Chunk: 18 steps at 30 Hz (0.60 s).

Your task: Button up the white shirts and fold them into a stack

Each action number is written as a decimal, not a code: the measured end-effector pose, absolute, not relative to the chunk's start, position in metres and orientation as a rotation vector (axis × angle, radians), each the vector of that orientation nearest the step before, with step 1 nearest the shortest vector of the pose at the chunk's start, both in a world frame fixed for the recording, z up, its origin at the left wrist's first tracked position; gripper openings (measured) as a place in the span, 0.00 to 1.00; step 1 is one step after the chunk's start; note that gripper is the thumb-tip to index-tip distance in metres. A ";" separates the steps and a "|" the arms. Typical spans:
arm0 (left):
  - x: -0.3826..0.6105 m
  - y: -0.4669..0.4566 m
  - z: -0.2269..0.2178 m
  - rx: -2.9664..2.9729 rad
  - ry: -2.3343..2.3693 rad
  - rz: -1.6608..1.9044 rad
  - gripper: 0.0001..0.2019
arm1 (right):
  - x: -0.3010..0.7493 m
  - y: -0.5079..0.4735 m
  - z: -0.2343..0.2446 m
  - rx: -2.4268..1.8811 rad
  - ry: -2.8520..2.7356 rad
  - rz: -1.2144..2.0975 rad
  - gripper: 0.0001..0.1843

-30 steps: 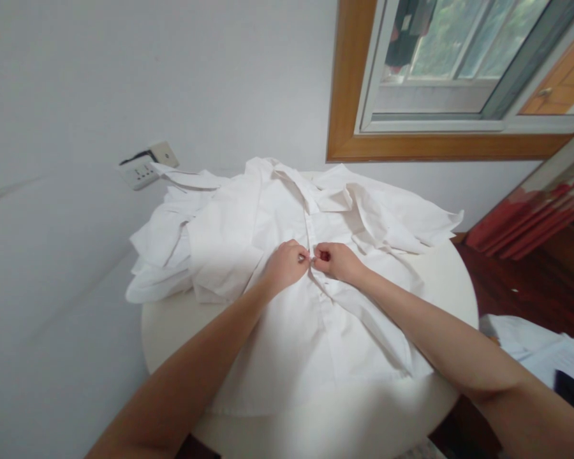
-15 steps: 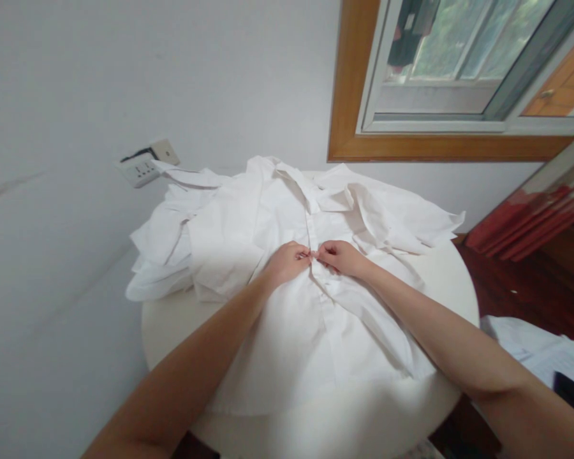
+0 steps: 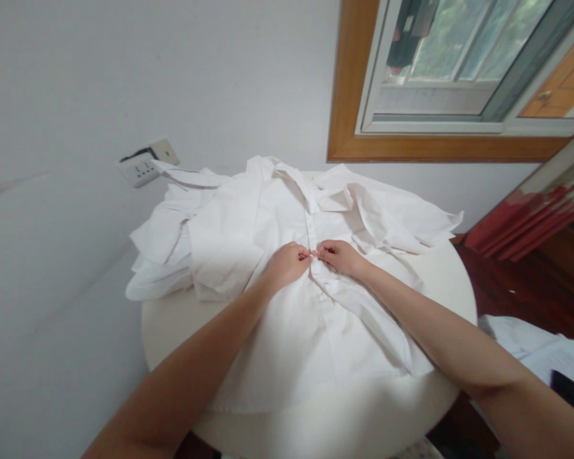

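A white button-up shirt lies spread front side up on a round white table, its collar toward the wall. My left hand pinches the edge of the front placket at about mid-length. Close against it, my right hand pinches the other front edge, fingertips almost touching those of the left. Above the hands the two fronts meet; below them the edges part a little in a fold. Whatever button sits between the fingertips is too small to make out.
More white garments are heaped at the table's left, by a wall socket. A wood-framed window is behind at the right. White papers or cloth and a red curtain are at the right.
Both hands stay at the same spot on the placket, with only slight finger movement. The shirt lies as before.
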State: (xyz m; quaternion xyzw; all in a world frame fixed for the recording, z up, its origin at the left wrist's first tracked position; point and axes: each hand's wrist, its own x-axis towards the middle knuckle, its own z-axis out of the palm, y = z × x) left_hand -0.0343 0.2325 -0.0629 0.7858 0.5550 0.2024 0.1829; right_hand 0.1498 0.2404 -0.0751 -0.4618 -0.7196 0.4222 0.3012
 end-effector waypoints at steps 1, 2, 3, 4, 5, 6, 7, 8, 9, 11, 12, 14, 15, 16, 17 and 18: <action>-0.034 0.232 -0.062 2.230 1.571 0.575 0.11 | 0.150 0.241 -0.076 -1.223 -1.909 1.122 0.17; -0.034 0.231 -0.062 2.240 1.571 0.574 0.10 | 0.150 0.241 -0.076 -1.222 -1.912 1.118 0.17; -0.035 0.231 -0.062 2.243 1.568 0.572 0.10 | 0.151 0.241 -0.077 -1.224 -1.920 1.110 0.18; -0.035 0.232 -0.062 2.238 1.561 0.574 0.10 | 0.151 0.240 -0.076 -1.229 -1.933 1.100 0.18; -0.036 0.232 -0.063 2.228 1.547 0.577 0.10 | 0.151 0.240 -0.075 -1.239 -1.946 1.089 0.19; -0.036 0.233 -0.064 2.217 1.528 0.578 0.11 | 0.151 0.240 -0.074 -1.253 -1.958 1.080 0.19; -0.037 0.235 -0.065 2.209 1.509 0.584 0.12 | 0.151 0.239 -0.073 -1.267 -1.968 1.073 0.20; -0.038 0.236 -0.067 2.204 1.493 0.591 0.13 | 0.151 0.239 -0.072 -1.278 -1.978 1.066 0.19; -0.038 0.237 -0.068 2.205 1.484 0.600 0.14 | 0.151 0.239 -0.072 -1.286 -1.988 1.056 0.19; -0.039 0.239 -0.071 2.211 1.486 0.616 0.14 | 0.151 0.238 -0.071 -1.288 -2.007 1.033 0.18; -0.040 0.240 -0.072 2.210 1.490 0.620 0.14 | 0.151 0.238 -0.070 -1.286 -2.017 1.026 0.18; -0.040 0.241 -0.072 2.196 1.485 0.607 0.13 | 0.151 0.236 -0.070 -1.294 -2.028 1.014 0.18; -0.041 0.241 -0.072 2.181 1.480 0.596 0.13 | 0.150 0.236 -0.069 -1.306 -2.026 1.004 0.18; -0.041 0.242 -0.071 2.161 1.474 0.585 0.13 | 0.149 0.235 -0.068 -1.322 -2.021 0.989 0.18; -0.041 0.242 -0.071 2.140 1.470 0.578 0.13 | 0.148 0.233 -0.067 -1.341 -2.013 0.969 0.17; -0.041 0.242 -0.070 2.120 1.468 0.577 0.13 | 0.148 0.232 -0.066 -1.359 -2.005 0.950 0.16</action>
